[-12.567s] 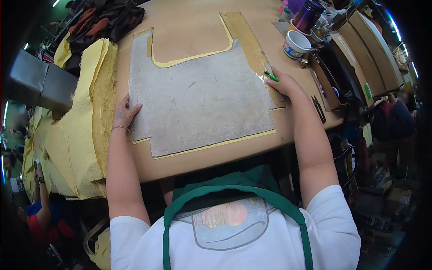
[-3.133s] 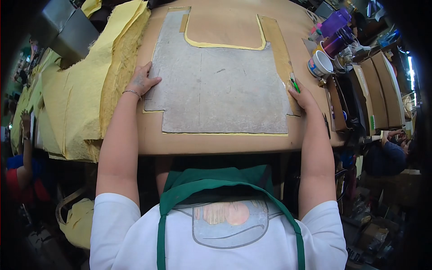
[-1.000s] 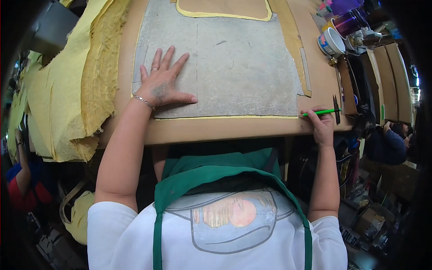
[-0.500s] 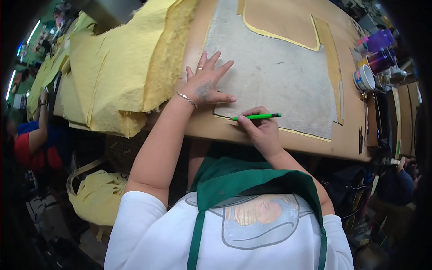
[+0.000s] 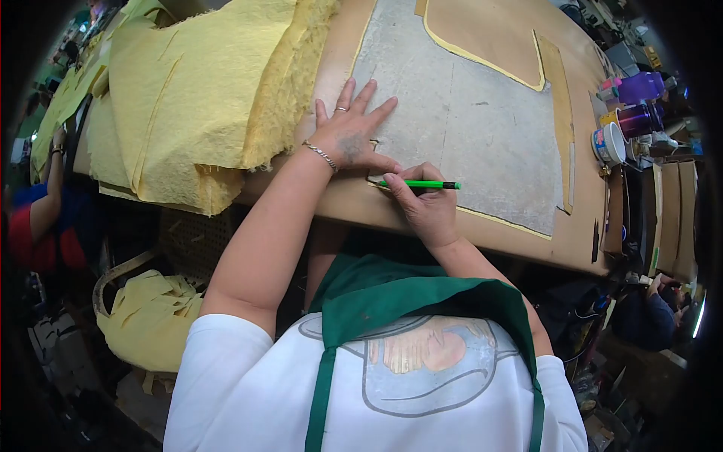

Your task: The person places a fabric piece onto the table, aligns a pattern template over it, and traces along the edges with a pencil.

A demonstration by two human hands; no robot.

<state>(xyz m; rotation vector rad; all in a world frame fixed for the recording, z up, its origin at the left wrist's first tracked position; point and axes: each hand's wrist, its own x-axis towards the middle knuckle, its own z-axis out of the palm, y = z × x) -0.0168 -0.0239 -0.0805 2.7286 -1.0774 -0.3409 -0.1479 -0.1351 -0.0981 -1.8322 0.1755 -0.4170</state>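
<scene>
A large grey pattern sheet (image 5: pixel 474 143) lies on the table over yellow material, whose edge (image 5: pixel 504 224) shows as a thin strip along the near side. My left hand (image 5: pixel 354 139) is spread flat on the sheet's left part, fingers apart, with a ring and a bracelet on it. In my right hand (image 5: pixel 428 203) is a green pencil (image 5: pixel 429 184), its tip at the sheet's near left corner, close to my left thumb. The fingers of that hand are wrapped round the pencil.
Thick yellow fabric (image 5: pixel 203 90) is heaped on the left of the table (image 5: pixel 331 203). A purple cup (image 5: pixel 640 120) and a white tub (image 5: pixel 608 143) stand at the right edge. More yellow pieces (image 5: pixel 147 316) fill a chair below left. Other people (image 5: pixel 45 218) sit at both sides.
My right hand has moved the pencil slightly left and up along the sheet's near edge towards the corner. My left hand stays flat on the sheet. The whole view has shifted a little.
</scene>
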